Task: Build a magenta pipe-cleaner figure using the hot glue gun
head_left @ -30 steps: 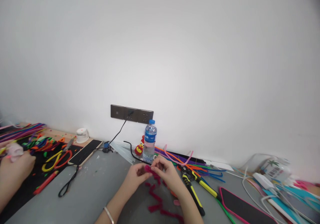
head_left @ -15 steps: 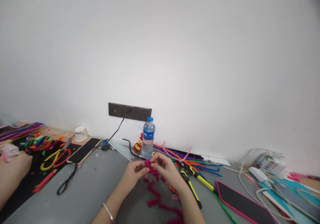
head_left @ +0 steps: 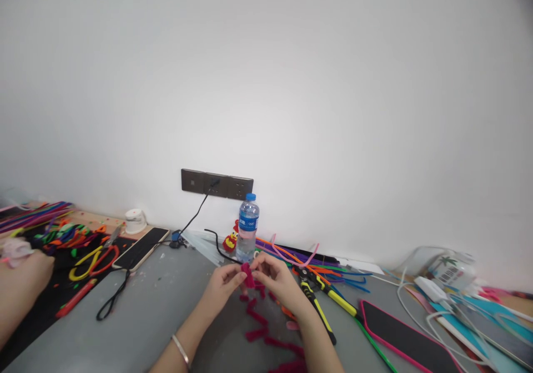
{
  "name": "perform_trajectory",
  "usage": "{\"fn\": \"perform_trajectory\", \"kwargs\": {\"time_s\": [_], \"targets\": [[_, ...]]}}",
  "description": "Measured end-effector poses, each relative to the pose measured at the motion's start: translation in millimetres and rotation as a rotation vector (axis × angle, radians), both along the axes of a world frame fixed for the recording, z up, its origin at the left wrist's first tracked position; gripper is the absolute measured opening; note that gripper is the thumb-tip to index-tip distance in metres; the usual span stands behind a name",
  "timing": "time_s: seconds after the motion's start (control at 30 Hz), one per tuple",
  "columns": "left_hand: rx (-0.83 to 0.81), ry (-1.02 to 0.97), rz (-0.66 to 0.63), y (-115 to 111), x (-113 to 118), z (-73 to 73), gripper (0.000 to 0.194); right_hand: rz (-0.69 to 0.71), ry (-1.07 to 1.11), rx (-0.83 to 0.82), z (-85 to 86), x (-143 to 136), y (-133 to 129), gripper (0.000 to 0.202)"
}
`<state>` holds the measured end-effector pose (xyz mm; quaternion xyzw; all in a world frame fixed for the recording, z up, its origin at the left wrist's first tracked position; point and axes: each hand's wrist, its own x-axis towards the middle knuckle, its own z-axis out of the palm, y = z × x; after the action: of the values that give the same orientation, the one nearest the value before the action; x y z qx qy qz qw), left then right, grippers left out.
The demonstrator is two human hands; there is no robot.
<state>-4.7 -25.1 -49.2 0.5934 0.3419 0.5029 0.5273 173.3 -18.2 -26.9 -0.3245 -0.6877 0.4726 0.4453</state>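
Observation:
Between my two hands is a dark pink, folded piece of pipe cleaner (head_left: 249, 276), pinched from both sides. My left hand (head_left: 225, 287) grips it with thumb and forefinger. Opposite, my right hand (head_left: 272, 278) pinches its other side, fingertips close to those of the left. Below the hands, a zigzag of dark pink pipe cleaner (head_left: 257, 334) lies on the grey table (head_left: 166, 323); whether it joins the held piece I cannot tell. Just behind the fingers stands a water bottle (head_left: 249, 226), beside a small red and yellow figure (head_left: 230, 240).
Yellow-black pliers (head_left: 318, 306) and a pink-edged phone (head_left: 403, 334) lie to the right, near loose pipe cleaners (head_left: 345, 278). On the left are another phone (head_left: 141, 249), scissors (head_left: 94, 262) and another person's hand (head_left: 37, 273). A black cord (head_left: 195, 215) runs to the wall socket.
The dark pink piece has turned more upright between my fingertips. Both hands stay in nearly the same place. The view has shifted very slightly.

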Motion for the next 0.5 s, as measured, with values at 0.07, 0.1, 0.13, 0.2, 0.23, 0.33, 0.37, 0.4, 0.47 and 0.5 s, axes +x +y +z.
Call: {"fn": "perform_trajectory", "kwargs": {"time_s": [0.07,0.1,0.13,0.2,0.23,0.33,0.37,0.4,0.47,0.5], "targets": [[0.016,0.003,0.0,0.5,-0.4,-1.1,0.041,-0.001,-0.017,0.003,1.0,0.1,-0.6,0.01],[0.023,0.004,-0.004,0.7,-0.6,-1.9,0.041,-0.005,-0.026,0.008,1.9,0.1,-1.0,0.009],[0.029,0.003,-0.009,1.0,-0.8,-2.9,0.041,-0.01,-0.035,0.015,3.0,0.1,-1.3,0.009],[0.034,0.002,-0.018,1.7,-1.4,-4.9,0.04,-0.021,-0.055,0.028,5.2,0.1,-2.1,0.009],[0.034,0.004,-0.021,2.0,-1.7,-5.8,0.04,-0.026,-0.066,0.035,6.2,0.0,-2.4,0.008],[0.035,0.021,-0.02,3.0,-2.4,-7.2,0.039,-0.029,-0.087,0.032,7.9,0.0,-3.0,0.006],[0.036,0.027,-0.017,3.1,-2.5,-7.0,0.04,-0.029,-0.089,0.025,8.1,-0.1,-3.2,0.004],[0.038,0.034,-0.014,3.1,-2.6,-6.5,0.04,-0.027,-0.093,0.018,8.3,-0.1,-3.3,0.003],[0.04,0.047,-0.011,2.8,-2.8,-5.1,0.041,-0.026,-0.099,0.009,8.8,-0.2,-3.8,0.003],[0.042,0.053,-0.012,2.5,-2.8,-4.3,0.04,-0.027,-0.102,0.01,9.2,-0.2,-4.1,0.004]]}}
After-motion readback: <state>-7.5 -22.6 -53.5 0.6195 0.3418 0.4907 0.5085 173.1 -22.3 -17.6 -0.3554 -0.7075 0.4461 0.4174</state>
